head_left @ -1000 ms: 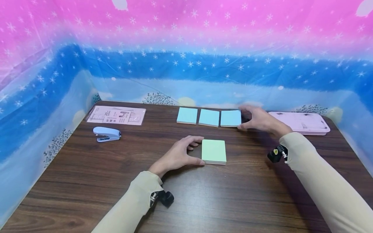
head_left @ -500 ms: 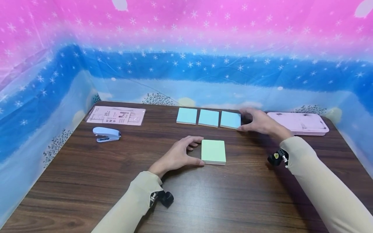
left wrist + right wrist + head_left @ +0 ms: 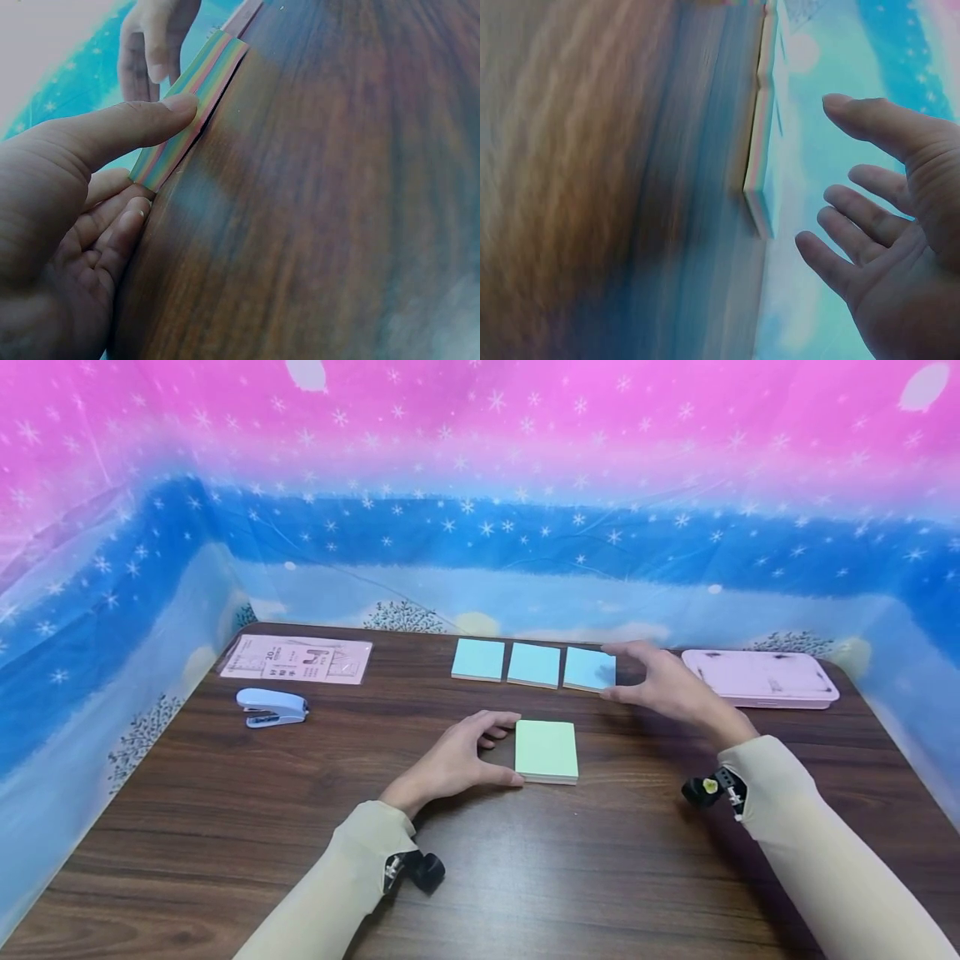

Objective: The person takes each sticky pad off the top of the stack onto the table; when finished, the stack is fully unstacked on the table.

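Observation:
Three light blue sticky note pads stand in a row at the table's back: a left pad, a middle pad and a right pad. My right hand hovers beside the right pad, fingers spread, its shadow falling on the paper. In the right wrist view a gap separates that hand from the pad's end. Closer in lies a pale green sticky note pad. My left hand holds its left side between thumb and fingers. Colored layers show along the green pad's edge in the left wrist view.
A pink pencil case lies at the back right, just beyond my right hand. On the left are a pink ruler set package and a light blue stapler. A snowflake-patterned curtain hangs behind the wooden table.
The right blue pad turned slightly under my right hand's fingers. That hand has since come off it, moving up and toward me. My left hand stays on the green pad.

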`<state>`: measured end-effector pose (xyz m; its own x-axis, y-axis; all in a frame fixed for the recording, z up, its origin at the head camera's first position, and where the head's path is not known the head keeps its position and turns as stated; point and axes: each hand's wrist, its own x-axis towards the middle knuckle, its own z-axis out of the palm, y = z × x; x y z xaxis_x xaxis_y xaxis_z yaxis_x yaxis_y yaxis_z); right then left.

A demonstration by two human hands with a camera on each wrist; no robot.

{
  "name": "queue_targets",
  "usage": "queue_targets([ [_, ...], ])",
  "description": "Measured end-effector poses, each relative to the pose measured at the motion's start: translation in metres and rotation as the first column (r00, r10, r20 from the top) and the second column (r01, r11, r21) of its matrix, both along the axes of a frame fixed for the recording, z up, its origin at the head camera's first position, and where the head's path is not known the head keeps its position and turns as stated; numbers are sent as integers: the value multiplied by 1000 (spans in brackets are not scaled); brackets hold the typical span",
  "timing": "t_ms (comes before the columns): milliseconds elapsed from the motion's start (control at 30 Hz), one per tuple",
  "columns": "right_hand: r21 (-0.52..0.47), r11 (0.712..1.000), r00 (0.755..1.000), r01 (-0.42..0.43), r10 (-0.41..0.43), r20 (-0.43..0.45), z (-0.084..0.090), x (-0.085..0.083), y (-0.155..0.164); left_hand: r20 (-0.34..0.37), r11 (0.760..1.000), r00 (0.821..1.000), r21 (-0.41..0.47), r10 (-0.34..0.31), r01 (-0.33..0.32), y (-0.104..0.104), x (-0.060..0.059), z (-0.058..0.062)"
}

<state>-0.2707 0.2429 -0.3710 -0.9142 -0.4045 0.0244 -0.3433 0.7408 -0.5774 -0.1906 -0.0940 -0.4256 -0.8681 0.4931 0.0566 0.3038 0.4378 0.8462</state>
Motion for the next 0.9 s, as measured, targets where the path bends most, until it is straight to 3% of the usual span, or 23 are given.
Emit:
queue_targets([
  [467,-84,995,998,-59,56,-42,1,31,-21,4,1000,1000,-3,-1,1,-1,-1,0],
  [900,-124,989,997,-83,83,-1,-8,47,-30,1,1000,1000,-7,1,-1,-1,-2,-2],
])
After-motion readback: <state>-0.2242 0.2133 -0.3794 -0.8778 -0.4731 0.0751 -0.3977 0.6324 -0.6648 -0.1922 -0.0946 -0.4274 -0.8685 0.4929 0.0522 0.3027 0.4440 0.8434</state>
